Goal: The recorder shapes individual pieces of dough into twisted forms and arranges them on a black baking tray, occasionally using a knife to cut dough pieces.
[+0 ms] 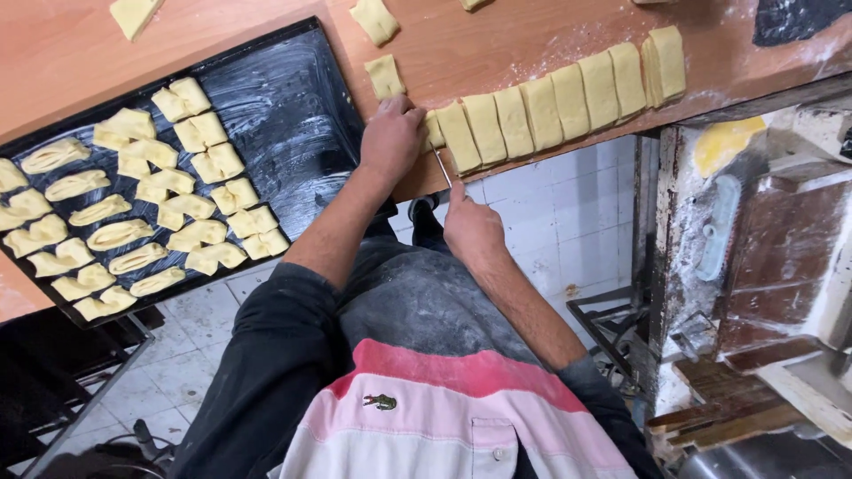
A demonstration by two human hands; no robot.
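My left hand (390, 137) presses down on the near end of a row of pale yellow dough rectangles (550, 102) laid along the edge of the wooden worktable (497, 44). My right hand (469, 229) grips a thin knife (441, 165), its blade pointing up at the dough piece beside my left fingers. A single cut dough piece (384, 76) lies just above my left hand.
A black floured baking tray (293, 98) to the left holds several folded dough pieces (142, 200) in rows. More loose dough pieces (373, 19) lie on the table's far side. White floor tiles and a metal stand (612, 324) show below the table edge.
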